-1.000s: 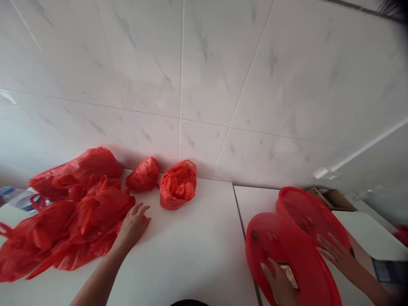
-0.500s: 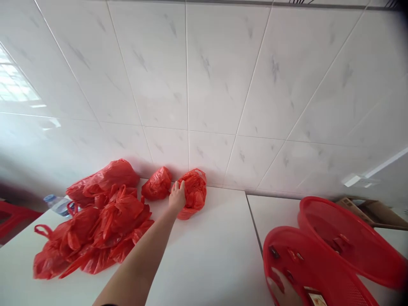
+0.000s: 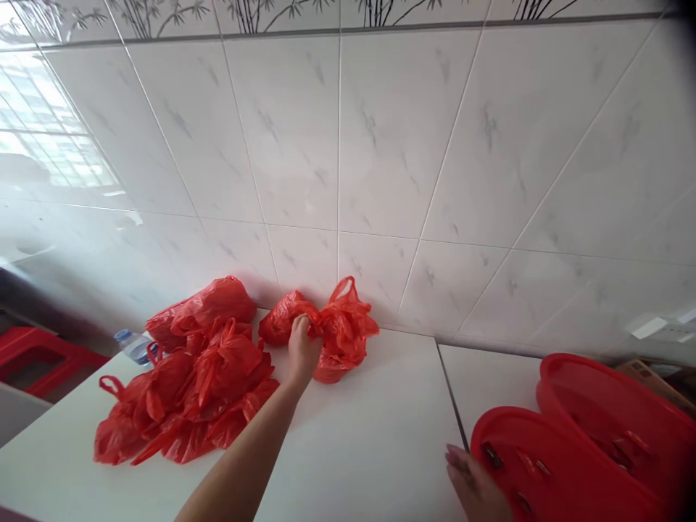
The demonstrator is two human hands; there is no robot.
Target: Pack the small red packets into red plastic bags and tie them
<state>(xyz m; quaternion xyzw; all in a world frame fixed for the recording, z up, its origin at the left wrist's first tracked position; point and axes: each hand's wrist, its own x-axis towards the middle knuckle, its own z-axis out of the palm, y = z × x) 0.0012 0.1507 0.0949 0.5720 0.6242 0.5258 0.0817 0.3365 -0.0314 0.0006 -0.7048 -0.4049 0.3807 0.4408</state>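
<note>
My left hand (image 3: 303,346) is closed on a gathered edge of a red plastic bag (image 3: 344,341) that stands by the wall. One handle loop of that bag sticks up. Just left of it, partly behind my fingers, sits a smaller red bundle (image 3: 280,319). My right hand (image 3: 474,480) hovers at the left rim of the nearer red basket (image 3: 508,415), fingers stretched out and nothing seen in them. Inside this basket lie a few small wrapped pieces (image 3: 492,454).
Several filled red bags (image 3: 190,391) are heaped on the left of the white table (image 3: 359,449). A clear bottle (image 3: 133,346) lies behind them. Another red basket (image 3: 614,391) and a cardboard box (image 3: 655,380) are at right. A red stool (image 3: 46,355) stands far left.
My left hand has taken hold of the bag's edge and pulled it up and left. My right hand has come out of the basket to its left rim. The view has tilted up.
</note>
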